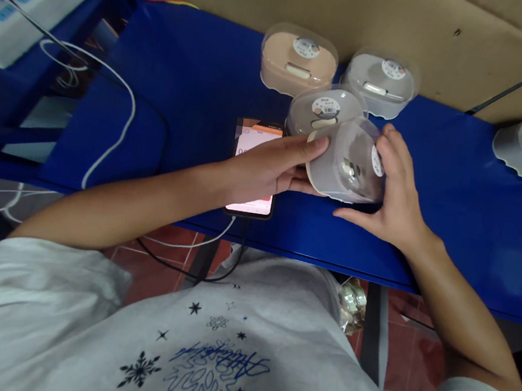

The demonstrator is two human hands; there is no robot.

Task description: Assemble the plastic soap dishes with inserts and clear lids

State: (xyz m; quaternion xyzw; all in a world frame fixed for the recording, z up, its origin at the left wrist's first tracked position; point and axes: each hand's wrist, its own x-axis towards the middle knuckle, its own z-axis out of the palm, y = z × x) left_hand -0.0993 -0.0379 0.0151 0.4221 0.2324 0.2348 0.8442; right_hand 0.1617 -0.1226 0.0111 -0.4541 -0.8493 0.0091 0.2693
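Between my two hands a grey plastic box (329,166) with a clear domed lid is held tilted above the blue table. My left hand (289,161) grips its left end, thumb on top and fingers underneath. At the lid end, my right hand (398,194) has its fingers curled over the far side by a round white label, its thumb stretched out below. Just behind stands another grey lidded box (300,114), partly hidden by the held one. Under my left wrist lies a phone (249,209) with a lit screen.
At the back stand a peach lidded box (277,76) and a grey one (374,101); another grey box (512,151) is far right. Brown cardboard (409,22) walls the rear of the blue table (198,85). A white cable (129,120) loops across the left.
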